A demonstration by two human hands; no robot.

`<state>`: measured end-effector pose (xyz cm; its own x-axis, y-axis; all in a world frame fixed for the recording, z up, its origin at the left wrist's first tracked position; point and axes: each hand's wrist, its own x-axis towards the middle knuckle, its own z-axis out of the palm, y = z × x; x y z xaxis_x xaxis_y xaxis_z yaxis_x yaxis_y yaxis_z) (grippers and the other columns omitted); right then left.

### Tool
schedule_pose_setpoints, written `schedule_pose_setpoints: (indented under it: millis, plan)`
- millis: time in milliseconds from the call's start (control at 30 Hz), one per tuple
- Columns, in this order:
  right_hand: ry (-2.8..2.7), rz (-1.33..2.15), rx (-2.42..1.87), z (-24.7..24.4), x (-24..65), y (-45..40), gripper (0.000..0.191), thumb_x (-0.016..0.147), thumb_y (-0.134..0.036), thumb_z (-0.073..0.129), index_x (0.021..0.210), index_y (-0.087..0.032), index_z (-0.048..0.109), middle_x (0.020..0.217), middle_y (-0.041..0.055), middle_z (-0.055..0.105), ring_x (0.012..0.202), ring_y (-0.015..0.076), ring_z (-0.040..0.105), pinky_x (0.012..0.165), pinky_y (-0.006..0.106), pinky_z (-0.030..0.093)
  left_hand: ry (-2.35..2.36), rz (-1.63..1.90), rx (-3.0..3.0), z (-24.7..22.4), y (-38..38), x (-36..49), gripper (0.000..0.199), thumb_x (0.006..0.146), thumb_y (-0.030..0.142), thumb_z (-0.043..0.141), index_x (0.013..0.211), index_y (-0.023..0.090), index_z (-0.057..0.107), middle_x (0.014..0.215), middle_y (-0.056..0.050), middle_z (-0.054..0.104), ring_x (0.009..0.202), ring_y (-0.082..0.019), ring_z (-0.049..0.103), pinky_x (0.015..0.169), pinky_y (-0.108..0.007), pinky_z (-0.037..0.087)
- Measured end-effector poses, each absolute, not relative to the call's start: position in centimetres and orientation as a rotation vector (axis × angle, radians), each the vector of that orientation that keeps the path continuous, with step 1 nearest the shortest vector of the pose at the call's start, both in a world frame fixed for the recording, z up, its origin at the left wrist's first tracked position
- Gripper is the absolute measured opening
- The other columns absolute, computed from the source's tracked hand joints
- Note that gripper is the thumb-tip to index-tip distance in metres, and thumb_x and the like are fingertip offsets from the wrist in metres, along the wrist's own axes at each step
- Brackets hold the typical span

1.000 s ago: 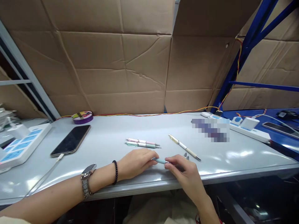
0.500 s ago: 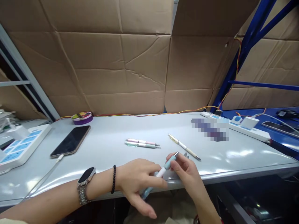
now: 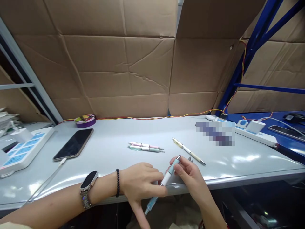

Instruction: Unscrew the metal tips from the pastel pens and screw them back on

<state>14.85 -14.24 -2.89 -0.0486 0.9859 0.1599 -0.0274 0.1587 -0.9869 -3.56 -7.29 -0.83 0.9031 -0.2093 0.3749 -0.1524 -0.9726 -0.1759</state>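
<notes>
My right hand (image 3: 190,175) pinches a light-blue and white pen (image 3: 167,176) between thumb and fingers near its silver tip, which points up and away. The pen slants down to the left over the table's front edge. My left hand (image 3: 140,179) is at the pen's middle, palm down, fingers stretched and thumb spread downward. Its index finger crosses over the pen; whether it presses on it I cannot tell. Beyond the hands lie a pink and white pen (image 3: 145,145), a green and white pen (image 3: 145,149) and a cream and white pen (image 3: 188,151).
A phone (image 3: 73,144) with a white cable lies on the left of the table (image 3: 114,130), near a power strip (image 3: 26,152). A purple tape roll (image 3: 85,123) sits at the back. Another power strip (image 3: 254,135) is on the right. A cardboard wall (image 3: 107,73) closes the back.
My left thumb has swung down, away from the pen. The left index finger has drawn back slightly, showing more of the pen. My right hand keeps its pinch.
</notes>
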Motion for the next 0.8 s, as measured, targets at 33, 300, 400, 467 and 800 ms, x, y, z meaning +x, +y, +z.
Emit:
schedule_pose_setpoints:
  millis: [33, 300, 400, 467, 800]
  plan:
    - [-1.311, 1.146, -1.044, -2.9, 14.9, -14.3, 0.025, 0.086, -0.043, 0.051, 0.089, -0.019, 0.055, 0.069, -0.0006, 0.055, 0.068, 0.0149, 0.052, 0.061, 0.024, 0.037, 0.278, -0.61, -2.904, -0.9, -7.4, -3.6, 0.069, 0.058, 0.086, 0.041, 0.067, 0.018, 0.052, 0.057, 0.002, 0.037, 0.045, -0.01, 0.03, 0.042, -0.025, 0.024]
    - [-1.406, 1.164, -1.064, -2.0, 14.8, -14.6, 0.027, 0.085, -0.045, 0.051, 0.084, -0.019, 0.054, 0.067, -0.0011, 0.052, 0.063, 0.0139, 0.048, 0.058, 0.024, 0.036, 0.349, -0.908, -2.782, -2.2, -7.7, -3.5, 0.078, 0.062, 0.09, 0.019, 0.053, 0.018, 0.047, 0.049, 0.003, 0.029, 0.04, -0.01, 0.022, 0.037, -0.027, 0.018]
    - [-1.419, 1.174, -1.06, -2.1, 14.8, -14.5, 0.026, 0.086, -0.044, 0.05, 0.082, -0.019, 0.054, 0.067, -0.002, 0.051, 0.06, 0.0121, 0.044, 0.056, 0.023, 0.033, 0.324, -0.87, -2.765, -2.2, -7.8, -3.6, 0.079, 0.06, 0.091, 0.017, 0.052, 0.018, 0.046, 0.049, 0.003, 0.029, 0.039, -0.01, 0.022, 0.037, -0.027, 0.017]
    - [-1.402, 1.177, -1.064, -2.4, 14.9, -14.3, 0.026, 0.085, -0.045, 0.051, 0.083, -0.019, 0.054, 0.065, -0.0026, 0.049, 0.059, 0.0117, 0.043, 0.054, 0.023, 0.032, 0.301, -0.818, -2.765, -2.1, -7.8, -3.6, 0.078, 0.061, 0.091, 0.019, 0.054, 0.018, 0.047, 0.05, 0.003, 0.029, 0.039, -0.01, 0.023, 0.037, -0.027, 0.017]
    - [-1.376, 1.131, -1.083, -2.4, 14.9, -14.5, 0.021, 0.084, -0.039, 0.055, 0.083, -0.018, 0.056, 0.068, -0.0025, 0.049, 0.062, 0.0108, 0.045, 0.057, 0.022, 0.035, 0.29, -0.716, -2.849, -1.2, -7.1, -3.8, 0.067, 0.061, 0.085, 0.04, 0.058, 0.018, 0.043, 0.053, 0.003, 0.034, 0.042, -0.009, 0.024, 0.038, -0.026, 0.018]
